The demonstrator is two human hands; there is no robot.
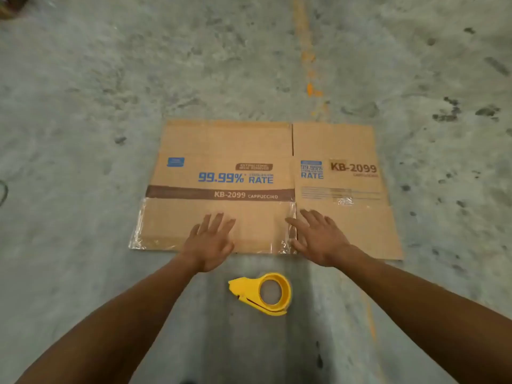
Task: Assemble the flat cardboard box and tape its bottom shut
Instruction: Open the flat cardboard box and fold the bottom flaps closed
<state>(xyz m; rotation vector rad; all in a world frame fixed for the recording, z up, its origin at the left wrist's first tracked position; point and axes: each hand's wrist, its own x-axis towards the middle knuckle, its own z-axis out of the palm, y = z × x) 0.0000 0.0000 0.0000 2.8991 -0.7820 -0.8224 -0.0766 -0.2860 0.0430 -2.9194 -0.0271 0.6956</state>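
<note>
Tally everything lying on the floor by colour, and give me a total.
Brown: 1, the flattened cardboard box
Yellow: 1, the tape dispenser
Total: 2
Both hands, left hand and right hand, are open and empty over the box's near flaps.

Cardboard box (249,173) flat on floor; yellow tape dispenser (263,293) near.

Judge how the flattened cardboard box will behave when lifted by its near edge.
The flattened cardboard box is probably light, a thin sheet lying flat on the concrete floor. It will likely bend at its printed fold lines rather than stay rigid. The clear tape remnants on the near flaps could feel slick or sticky under the left hand.
</note>
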